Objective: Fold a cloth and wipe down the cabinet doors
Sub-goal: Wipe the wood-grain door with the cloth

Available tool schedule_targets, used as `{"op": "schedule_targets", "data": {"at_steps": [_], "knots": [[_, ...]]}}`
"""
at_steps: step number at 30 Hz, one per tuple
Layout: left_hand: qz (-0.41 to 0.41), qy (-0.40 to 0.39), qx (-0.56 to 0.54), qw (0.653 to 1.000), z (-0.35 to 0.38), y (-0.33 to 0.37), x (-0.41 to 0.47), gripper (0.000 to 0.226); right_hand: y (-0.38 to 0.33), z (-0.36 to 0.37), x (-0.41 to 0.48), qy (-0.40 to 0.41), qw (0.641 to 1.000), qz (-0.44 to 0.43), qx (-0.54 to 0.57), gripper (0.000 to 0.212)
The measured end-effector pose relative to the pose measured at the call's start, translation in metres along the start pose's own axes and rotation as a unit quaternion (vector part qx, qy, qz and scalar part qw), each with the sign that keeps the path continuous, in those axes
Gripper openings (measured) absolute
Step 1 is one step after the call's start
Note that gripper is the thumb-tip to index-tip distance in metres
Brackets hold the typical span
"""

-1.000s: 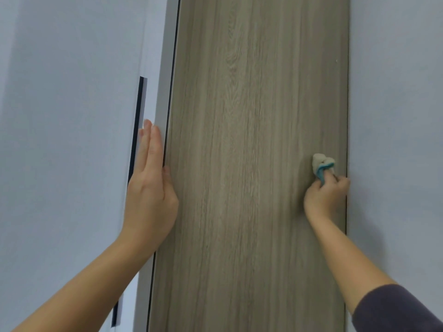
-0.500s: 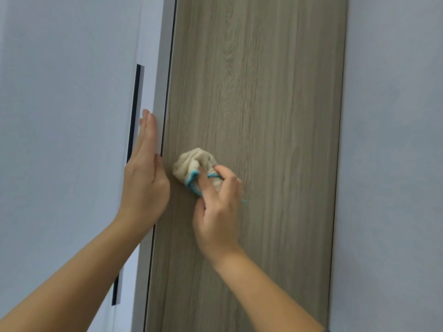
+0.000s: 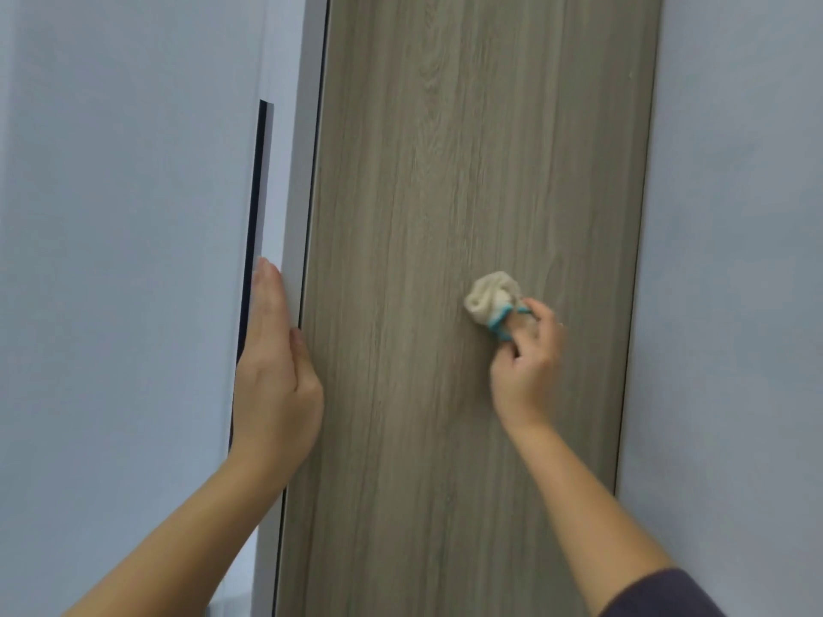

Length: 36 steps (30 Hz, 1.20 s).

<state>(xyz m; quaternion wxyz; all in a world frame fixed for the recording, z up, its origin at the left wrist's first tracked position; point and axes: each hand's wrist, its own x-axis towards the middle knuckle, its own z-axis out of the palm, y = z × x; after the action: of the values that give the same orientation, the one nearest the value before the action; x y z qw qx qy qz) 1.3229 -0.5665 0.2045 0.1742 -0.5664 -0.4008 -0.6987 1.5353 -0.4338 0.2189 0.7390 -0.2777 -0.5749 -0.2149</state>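
The right hand point(image 3: 527, 362) pinched a bunched cream cloth with a teal edge point(image 3: 492, 300) between curled fingers and held it against the tall wood-grain cabinet door point(image 3: 445, 171), right of the panel's middle (the hand was slightly blurred). The left hand point(image 3: 274, 371) lay flat, fingers straight and pressed together, on the white edge strip point(image 3: 296, 171) just left of that door, thumb touching the wood. A dark vertical slot point(image 3: 256, 193) ran beside the fingertips. A pale grey wall point(image 3: 735, 260) bordered the door's right side.
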Motion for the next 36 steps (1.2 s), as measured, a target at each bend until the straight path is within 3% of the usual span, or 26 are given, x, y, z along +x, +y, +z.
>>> {"op": "schedule_targets", "data": {"at_steps": [8,15,17,20,27,36], "knots": [[0.027,0.011,0.039,0.999,0.001,-0.009,-0.015,0.065,0.105,-0.030,0.025,0.054,0.961,0.257,-0.082,0.033],[0.029,0.024,0.008,0.999,0.000,-0.010,-0.016,0.059,0.144,-0.047,0.033,0.024,0.905,0.410,-0.109,0.027],[0.024,0.024,0.002,0.999,-0.001,-0.011,-0.016,0.059,0.136,-0.042,0.028,0.033,0.911,0.396,-0.111,0.035],[0.015,0.026,-0.004,1.000,-0.001,-0.011,-0.016,0.059,0.106,-0.036,0.013,0.048,0.926,0.365,-0.082,0.026],[-0.003,0.023,-0.017,1.000,-0.003,-0.006,-0.016,0.060,0.041,-0.010,-0.020,0.058,0.972,0.225,-0.011,0.032],[-0.026,0.014,-0.055,0.998,-0.008,-0.006,-0.015,0.061,-0.074,0.006,-0.064,-0.039,0.995,0.067,0.059,0.042]]}}
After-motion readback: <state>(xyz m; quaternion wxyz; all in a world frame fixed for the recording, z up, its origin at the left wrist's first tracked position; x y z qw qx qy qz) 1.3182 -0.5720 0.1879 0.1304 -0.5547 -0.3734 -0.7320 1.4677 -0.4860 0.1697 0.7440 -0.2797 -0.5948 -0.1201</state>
